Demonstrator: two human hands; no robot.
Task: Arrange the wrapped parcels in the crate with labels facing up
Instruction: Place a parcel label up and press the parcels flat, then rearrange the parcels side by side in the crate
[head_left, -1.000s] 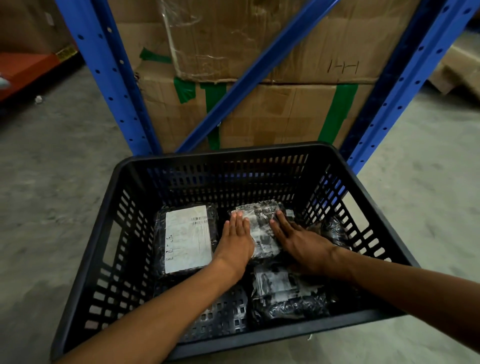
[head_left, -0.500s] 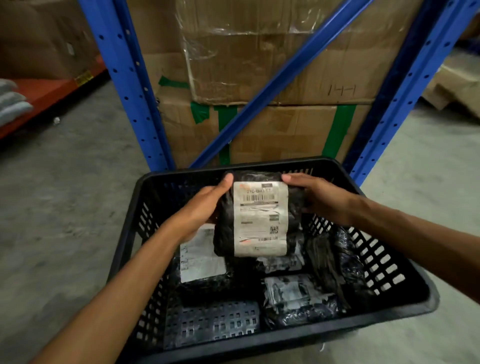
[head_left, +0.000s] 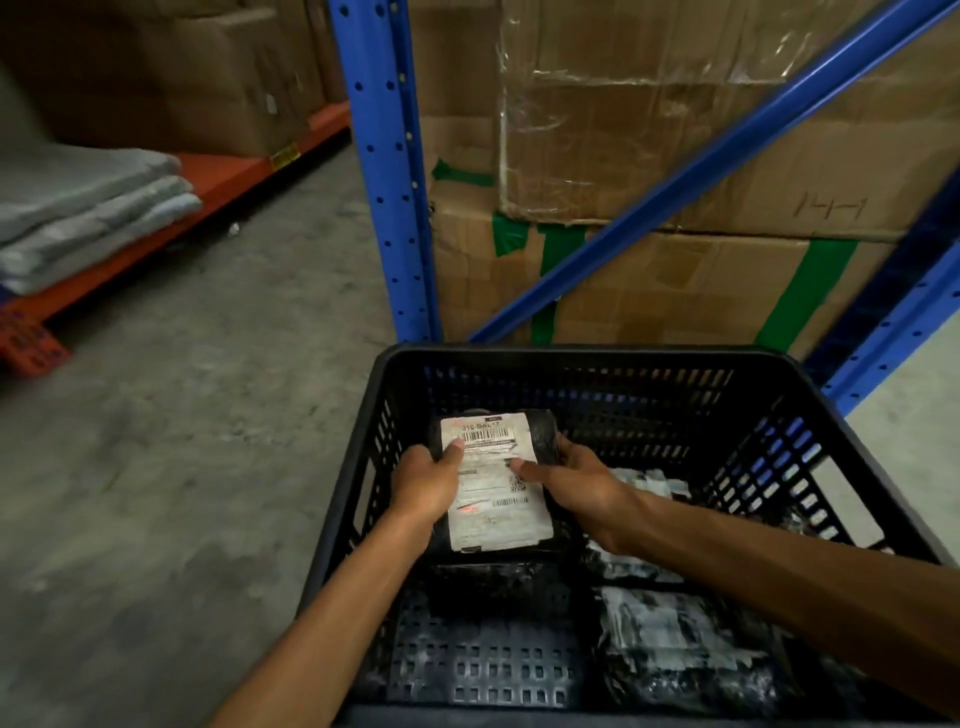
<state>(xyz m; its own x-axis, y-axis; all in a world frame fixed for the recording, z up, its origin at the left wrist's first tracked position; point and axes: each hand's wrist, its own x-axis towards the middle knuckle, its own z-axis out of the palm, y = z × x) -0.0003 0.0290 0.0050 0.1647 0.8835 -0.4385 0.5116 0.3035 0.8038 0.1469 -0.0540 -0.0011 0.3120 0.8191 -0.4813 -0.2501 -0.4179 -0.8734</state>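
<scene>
A stack of folded grey cloths (head_left: 88, 208) is lying on an orange shelf beam (head_left: 156, 244) at the far left, above the grey concrete floor (head_left: 208, 415). A blue perforated steel rack upright (head_left: 387, 171) is standing beside taped brown cardboard cartons (head_left: 649, 156). Nearer, a black slotted plastic crate (head_left: 597, 353) is sitting on the floor. Over its left half, the left hand (head_left: 423, 486) is gripping the left edge of a black plastic-wrapped parcel (head_left: 543, 436), thumb lying on its white printed label (head_left: 493, 488), which is facing up. The right hand (head_left: 576, 480) is clasping the right edge, its fingers (head_left: 524, 464) pressing on the label. Another black wrapped parcel (head_left: 493, 587) is lying beneath it, and more crinkled black parcels (head_left: 670, 644) are resting on the crate floor at the right, their labels not readable
</scene>
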